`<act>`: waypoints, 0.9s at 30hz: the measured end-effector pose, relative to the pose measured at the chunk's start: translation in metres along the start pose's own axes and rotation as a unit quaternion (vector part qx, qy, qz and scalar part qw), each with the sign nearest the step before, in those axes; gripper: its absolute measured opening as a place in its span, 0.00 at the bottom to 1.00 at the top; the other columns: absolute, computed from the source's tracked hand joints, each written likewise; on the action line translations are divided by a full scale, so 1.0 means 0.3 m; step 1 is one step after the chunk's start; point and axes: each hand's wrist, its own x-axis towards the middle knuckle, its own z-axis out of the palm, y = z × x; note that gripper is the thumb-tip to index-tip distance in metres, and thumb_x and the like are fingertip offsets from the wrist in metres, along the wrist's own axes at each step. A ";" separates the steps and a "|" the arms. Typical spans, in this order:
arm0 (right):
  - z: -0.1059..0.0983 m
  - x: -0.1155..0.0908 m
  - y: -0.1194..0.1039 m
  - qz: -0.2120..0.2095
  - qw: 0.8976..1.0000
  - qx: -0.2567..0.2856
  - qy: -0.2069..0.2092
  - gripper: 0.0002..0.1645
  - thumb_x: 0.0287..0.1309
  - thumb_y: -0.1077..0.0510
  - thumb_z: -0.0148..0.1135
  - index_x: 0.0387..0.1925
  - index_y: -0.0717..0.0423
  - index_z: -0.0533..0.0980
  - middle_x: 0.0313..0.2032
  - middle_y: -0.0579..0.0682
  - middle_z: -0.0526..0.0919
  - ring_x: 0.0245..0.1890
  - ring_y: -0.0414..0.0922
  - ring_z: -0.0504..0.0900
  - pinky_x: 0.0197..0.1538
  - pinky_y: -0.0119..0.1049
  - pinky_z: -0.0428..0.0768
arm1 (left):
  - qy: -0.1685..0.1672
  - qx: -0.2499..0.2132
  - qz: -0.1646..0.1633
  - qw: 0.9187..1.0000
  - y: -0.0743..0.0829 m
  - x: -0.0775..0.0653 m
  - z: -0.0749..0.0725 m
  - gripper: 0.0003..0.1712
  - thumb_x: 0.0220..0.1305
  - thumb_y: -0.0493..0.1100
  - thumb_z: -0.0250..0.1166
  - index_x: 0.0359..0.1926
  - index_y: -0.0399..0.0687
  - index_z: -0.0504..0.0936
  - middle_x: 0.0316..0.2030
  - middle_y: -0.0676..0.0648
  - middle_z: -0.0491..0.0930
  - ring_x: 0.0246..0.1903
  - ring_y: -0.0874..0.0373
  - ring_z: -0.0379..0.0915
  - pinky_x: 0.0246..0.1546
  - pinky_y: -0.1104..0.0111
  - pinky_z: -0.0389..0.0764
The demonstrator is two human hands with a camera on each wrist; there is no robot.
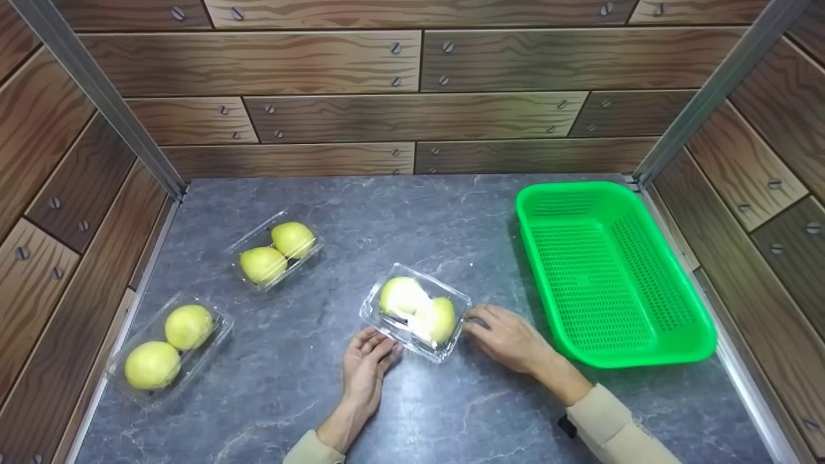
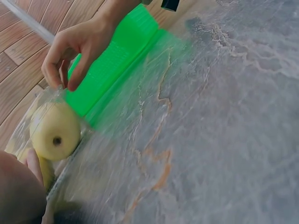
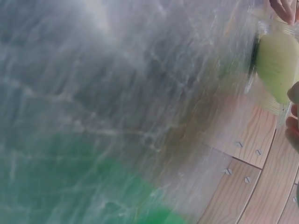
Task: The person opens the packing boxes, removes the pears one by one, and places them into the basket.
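Note:
In the head view, a clear plastic clamshell box (image 1: 412,316) with two yellow-green pears (image 1: 441,321) inside is at mid-table, strong glare on its top. My left hand (image 1: 367,367) grips its near left edge, fingers partly hidden beneath it. At the right end, my right hand (image 1: 509,338) pinches the box's edge between thumb and fingers. The left wrist view shows this right hand (image 2: 77,53) at a box corner, beside a pear (image 2: 55,130). Blur covers much of the right wrist view, where one pear (image 3: 276,65) appears at the right border.
A green perforated plastic basket (image 1: 583,280) stands at the right. Two more clear boxes of pears lie to the left: one farther back (image 1: 277,248), one nearer the left side (image 1: 169,351). Wood-patterned walls (image 1: 412,61) enclose the grey marbled table (image 1: 283,361) at the back and sides.

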 end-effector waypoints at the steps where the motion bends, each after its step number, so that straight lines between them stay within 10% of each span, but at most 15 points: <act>1: 0.001 0.001 0.001 0.000 1.000 -0.001 0.001 0.11 0.57 0.58 0.71 0.43 0.51 0.84 0.45 0.49 0.88 0.47 0.47 0.88 0.53 0.40 0.90 | -0.001 0.000 0.001 1.000 -0.004 0.002 0.002 0.22 0.64 0.22 0.63 0.55 0.38 0.68 0.40 0.49 0.76 0.37 0.60 0.81 0.45 0.68 0.92; 27: 0.030 0.008 -0.015 -0.004 1.000 -0.009 0.022 0.08 0.60 0.58 0.66 0.41 0.51 0.84 0.41 0.49 0.87 0.43 0.47 0.86 0.48 0.37 0.90 | -0.018 0.021 0.030 0.999 -0.030 0.000 0.017 0.32 0.60 0.21 0.66 0.61 0.35 0.63 0.40 0.48 0.75 0.33 0.63 0.80 0.40 0.69 0.91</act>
